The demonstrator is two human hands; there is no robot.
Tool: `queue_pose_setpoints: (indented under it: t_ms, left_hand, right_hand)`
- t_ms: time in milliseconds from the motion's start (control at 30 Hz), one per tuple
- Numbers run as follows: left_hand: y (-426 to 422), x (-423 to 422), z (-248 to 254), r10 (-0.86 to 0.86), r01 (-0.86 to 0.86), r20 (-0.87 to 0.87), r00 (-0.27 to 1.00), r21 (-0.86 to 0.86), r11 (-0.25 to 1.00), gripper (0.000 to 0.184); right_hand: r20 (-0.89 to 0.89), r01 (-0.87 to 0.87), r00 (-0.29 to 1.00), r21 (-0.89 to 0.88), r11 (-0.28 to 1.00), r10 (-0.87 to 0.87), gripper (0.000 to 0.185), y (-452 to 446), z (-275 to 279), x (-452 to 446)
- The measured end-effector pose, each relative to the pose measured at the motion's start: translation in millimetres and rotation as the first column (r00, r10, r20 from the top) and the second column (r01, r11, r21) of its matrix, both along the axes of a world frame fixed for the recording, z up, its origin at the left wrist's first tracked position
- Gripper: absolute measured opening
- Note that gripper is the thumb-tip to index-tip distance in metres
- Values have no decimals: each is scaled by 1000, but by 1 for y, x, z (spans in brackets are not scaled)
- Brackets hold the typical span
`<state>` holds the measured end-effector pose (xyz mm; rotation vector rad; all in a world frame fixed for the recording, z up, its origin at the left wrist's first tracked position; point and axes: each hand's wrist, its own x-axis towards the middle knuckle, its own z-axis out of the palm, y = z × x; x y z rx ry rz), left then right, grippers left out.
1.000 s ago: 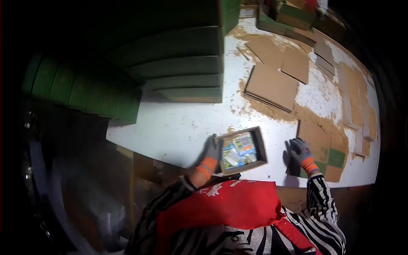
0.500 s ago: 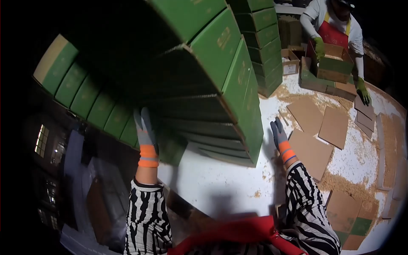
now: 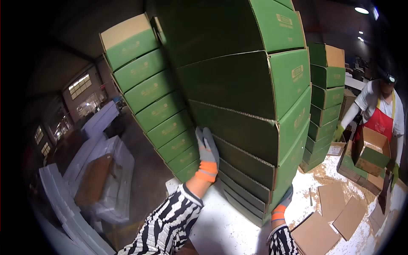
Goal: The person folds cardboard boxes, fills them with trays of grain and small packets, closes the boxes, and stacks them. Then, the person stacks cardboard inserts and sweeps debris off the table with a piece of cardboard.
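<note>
A tall stack of green cardboard boxes (image 3: pixel 242 85) stands on the white table (image 3: pixel 216 229) in front of me. My left hand (image 3: pixel 208 151), in a grey glove with an orange cuff, lies against the stack's left side, fingers pointing up and extended. My right hand (image 3: pixel 282 205) is at the lower right side of the same stack, low down, its fingers partly hidden by the boxes. Whether those fingers grip the boxes cannot be made out.
Another green box stack (image 3: pixel 148 85) rises at the left, a third (image 3: pixel 324 110) behind right. A co-worker (image 3: pixel 378 114) handles an open box (image 3: pixel 373 148). Flat cardboard sheets (image 3: pixel 316 233) and crumbs lie on the right. Wrapped bundles (image 3: pixel 114 182) are at the left.
My hands have left the small box with packets and reached the tall stack, one on each side. The view has tilted up, bringing the stacks and co-worker into sight.
</note>
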<state>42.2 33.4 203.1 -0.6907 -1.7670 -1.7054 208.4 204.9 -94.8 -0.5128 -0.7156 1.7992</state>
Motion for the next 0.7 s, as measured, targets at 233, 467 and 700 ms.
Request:
queue_pose_setpoints:
  t_ms: [233, 467, 700]
  left_hand:
    - [12, -74, -4, -110, 109, 48, 993, 7, 994, 61]
    - [16, -111, 12, -28, 20, -193, 981, -42, 999, 50]
    - [-6, -121, 8, -56, -5, -251, 966, -237, 971, 51]
  right_hand:
    - [-168, 52, 984, -44, 998, -59, 36, 5, -11, -61]
    - [-113, 142, 983, -24, 990, -144, 37, -1, 0, -116]
    - [-41, 207, 978, 30, 978, -206, 36, 1, -4, -146]
